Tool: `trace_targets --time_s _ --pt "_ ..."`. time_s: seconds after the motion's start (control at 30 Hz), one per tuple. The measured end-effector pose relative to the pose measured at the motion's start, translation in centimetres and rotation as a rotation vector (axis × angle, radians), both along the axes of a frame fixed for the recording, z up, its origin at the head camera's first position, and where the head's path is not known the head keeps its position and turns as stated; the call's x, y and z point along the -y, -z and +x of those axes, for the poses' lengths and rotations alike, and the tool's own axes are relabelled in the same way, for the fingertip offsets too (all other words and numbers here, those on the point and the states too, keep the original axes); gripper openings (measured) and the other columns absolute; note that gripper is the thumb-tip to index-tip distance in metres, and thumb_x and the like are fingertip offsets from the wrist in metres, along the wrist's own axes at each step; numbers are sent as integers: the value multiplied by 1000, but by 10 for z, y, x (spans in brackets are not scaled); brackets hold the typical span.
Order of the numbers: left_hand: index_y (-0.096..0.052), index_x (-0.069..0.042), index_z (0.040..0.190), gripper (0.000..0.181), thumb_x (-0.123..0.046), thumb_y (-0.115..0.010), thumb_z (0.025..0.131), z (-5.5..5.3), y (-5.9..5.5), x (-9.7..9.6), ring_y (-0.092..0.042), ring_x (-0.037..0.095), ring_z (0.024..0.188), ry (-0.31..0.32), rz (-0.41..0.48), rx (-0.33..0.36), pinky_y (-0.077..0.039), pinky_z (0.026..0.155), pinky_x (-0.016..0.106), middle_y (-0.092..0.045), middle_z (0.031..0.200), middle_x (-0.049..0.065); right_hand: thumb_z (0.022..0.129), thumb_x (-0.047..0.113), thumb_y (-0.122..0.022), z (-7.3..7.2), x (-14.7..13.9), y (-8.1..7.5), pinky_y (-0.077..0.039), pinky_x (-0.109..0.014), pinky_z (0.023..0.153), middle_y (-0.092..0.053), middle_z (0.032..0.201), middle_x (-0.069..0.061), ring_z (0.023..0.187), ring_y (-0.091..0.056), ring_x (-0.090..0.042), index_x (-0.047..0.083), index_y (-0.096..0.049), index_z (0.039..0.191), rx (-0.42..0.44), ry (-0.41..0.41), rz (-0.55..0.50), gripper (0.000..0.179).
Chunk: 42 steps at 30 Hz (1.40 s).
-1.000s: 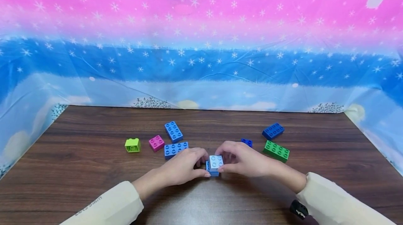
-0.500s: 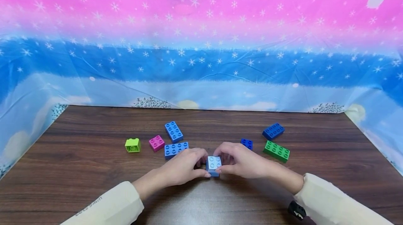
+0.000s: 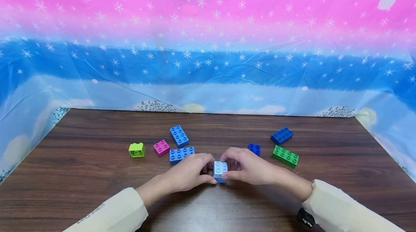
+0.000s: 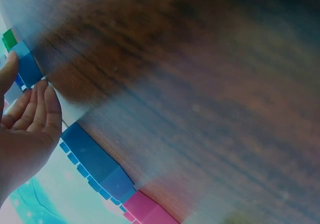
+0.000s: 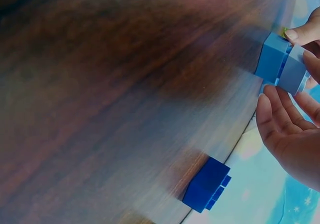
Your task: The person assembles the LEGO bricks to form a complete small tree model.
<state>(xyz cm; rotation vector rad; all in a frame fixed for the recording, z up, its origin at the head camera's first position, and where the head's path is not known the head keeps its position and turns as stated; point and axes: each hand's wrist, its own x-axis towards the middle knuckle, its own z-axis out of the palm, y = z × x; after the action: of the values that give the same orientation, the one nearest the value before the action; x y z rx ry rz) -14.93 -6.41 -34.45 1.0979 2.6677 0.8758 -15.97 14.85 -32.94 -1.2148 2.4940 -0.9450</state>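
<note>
Near the middle of the table, a pale blue square brick with studs on top sits over a medium blue brick. In the right wrist view, a narrow gap with studs shows between the pale brick and the blue one. My left hand pinches the lower blue brick from the left, thumb at its front. From the other side, my right hand grips the pale brick between thumb and fingers. The left wrist view shows the blue brick at the left hand's fingertips.
Left of the hands lie two long blue bricks, a pink brick and a lime brick on its side. To the right are a small dark blue brick, a long dark blue brick and a green brick.
My right hand has shifted slightly left and toward me, bringing the pale brick from off-centre to in line over the blue brick. My left hand has stayed put.
</note>
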Motion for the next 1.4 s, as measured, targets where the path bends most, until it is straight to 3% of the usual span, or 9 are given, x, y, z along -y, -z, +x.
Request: trace_targets --time_s 0.27,0.5,0.8,1.17,1.4 --pt "-57 -9 95 25 -22 -72 79 0 -1 0 -53 9 72 -2 1 23 -45 64 22 -56 81 -4 84 17 -68 -1 2 -1 -47 -21 62 -54 87 6 71 -50 -5 8 -57 99 -19 9 24 20" --pt "-58 -7 100 26 -20 -70 81 0 -8 1 -55 7 73 5 33 88 -46 65 21 -59 83 -2 84 18 -68 -1 2 -2 -47 -21 61 -54 86 6 71 -50 -6 8 -58 99 -26 8 32 21" --pt "-58 -6 103 23 -17 -66 84 1 -17 1 -57 9 78 13 75 63 -48 69 23 -62 87 1 83 19 -68 -1 1 -2 -47 -22 61 -55 87 5 72 -51 -8 8 -58 100 -27 2 18 22" --pt "-57 -7 101 22 -15 -68 82 2 -16 0 -58 11 78 -4 82 72 -48 68 23 -61 87 2 86 20 -64 -1 -3 -3 -49 -23 67 -59 89 4 77 -56 -7 7 -59 106 107 -7 1 24" --pt "-57 -8 99 21 -14 -68 82 3 -16 0 -57 10 78 -13 86 89 -48 68 23 -61 87 2 87 18 -63 -2 -4 -2 -50 -22 69 -61 91 2 79 -57 -7 4 -59 109 114 -7 21 26"
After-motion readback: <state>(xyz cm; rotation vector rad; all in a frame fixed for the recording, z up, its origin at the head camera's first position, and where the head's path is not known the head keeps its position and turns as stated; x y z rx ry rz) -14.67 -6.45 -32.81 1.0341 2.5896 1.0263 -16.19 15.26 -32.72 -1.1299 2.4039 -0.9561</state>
